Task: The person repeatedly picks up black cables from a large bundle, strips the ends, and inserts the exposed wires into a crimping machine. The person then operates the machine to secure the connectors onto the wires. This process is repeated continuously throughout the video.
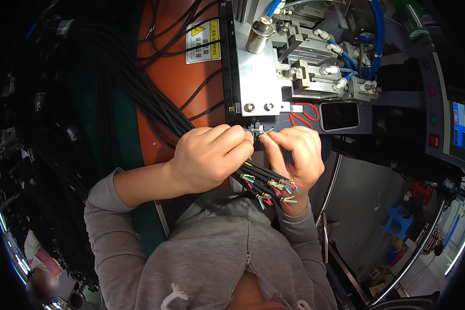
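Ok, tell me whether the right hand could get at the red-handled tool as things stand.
Likely yes: the red-handled tool lies just beyond the right hand, with nothing visible between them, though that hand seems busy pinching a thin wire.

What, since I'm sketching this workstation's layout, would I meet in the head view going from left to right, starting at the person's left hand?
Left hand → right hand → phone with a dark screen → green button → lit blue display.
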### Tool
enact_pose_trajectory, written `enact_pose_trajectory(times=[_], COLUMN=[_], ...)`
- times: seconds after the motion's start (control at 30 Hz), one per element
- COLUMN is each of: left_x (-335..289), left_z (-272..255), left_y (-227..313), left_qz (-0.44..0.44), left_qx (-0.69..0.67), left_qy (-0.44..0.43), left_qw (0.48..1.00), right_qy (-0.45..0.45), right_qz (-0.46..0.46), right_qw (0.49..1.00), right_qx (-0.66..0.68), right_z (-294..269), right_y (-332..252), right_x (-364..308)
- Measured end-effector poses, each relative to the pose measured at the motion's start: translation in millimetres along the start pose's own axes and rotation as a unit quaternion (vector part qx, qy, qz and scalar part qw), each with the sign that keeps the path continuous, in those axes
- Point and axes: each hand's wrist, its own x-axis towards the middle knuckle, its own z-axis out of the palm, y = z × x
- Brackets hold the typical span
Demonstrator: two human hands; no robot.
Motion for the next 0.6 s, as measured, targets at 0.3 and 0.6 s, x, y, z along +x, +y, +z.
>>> enact_pose_trajectory(times=[0.3,0.6], left_x=[-5,-4], left_z=[13,17], left_y=[-3,5], left_qz=[0.038,-0.009], left_qx=[0.025,0.121], left_qy=[0.025,-0.048], left_qw=[0.999,0.992], right_qy=[-0.136,-0.115], right_qz=[0.376,0.106], right_qw=[0.846,0.988], right_qx=[0.353,-0.023], right_z=[-21,4], right_y=[24,23], right_x=[-13,-12])
